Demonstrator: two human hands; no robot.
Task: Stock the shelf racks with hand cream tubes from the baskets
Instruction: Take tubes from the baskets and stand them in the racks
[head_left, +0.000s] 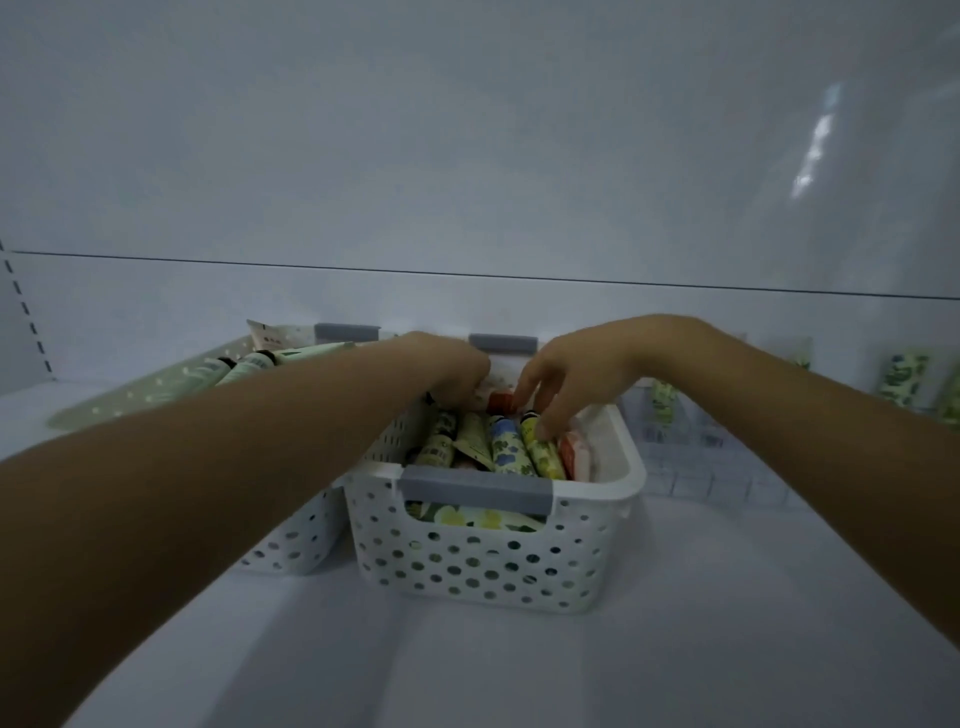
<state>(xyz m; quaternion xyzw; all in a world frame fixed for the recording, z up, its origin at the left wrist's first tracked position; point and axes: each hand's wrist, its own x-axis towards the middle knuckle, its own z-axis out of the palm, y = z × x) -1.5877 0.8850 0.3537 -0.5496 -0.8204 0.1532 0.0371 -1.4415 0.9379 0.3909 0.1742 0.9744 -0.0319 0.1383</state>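
A white perforated basket (493, 561) with grey handles stands on the shelf in front of me, full of hand cream tubes (506, 447) lying side by side. My left hand (454, 374) reaches into its far left part with fingers curled down among the tubes; whatever they hold is hidden. My right hand (566, 379) is over the far right part, fingers spread downward. Its fingertips touch an orange-capped tube (501, 401) and a yellow patterned tube (543, 447).
A second white basket (291, 551) with pale green tubes (249, 364) stands against the first one's left side. At the right, a clear divided rack (691, 467) holds a few upright patterned tubes (901, 379). The white back wall is close behind.
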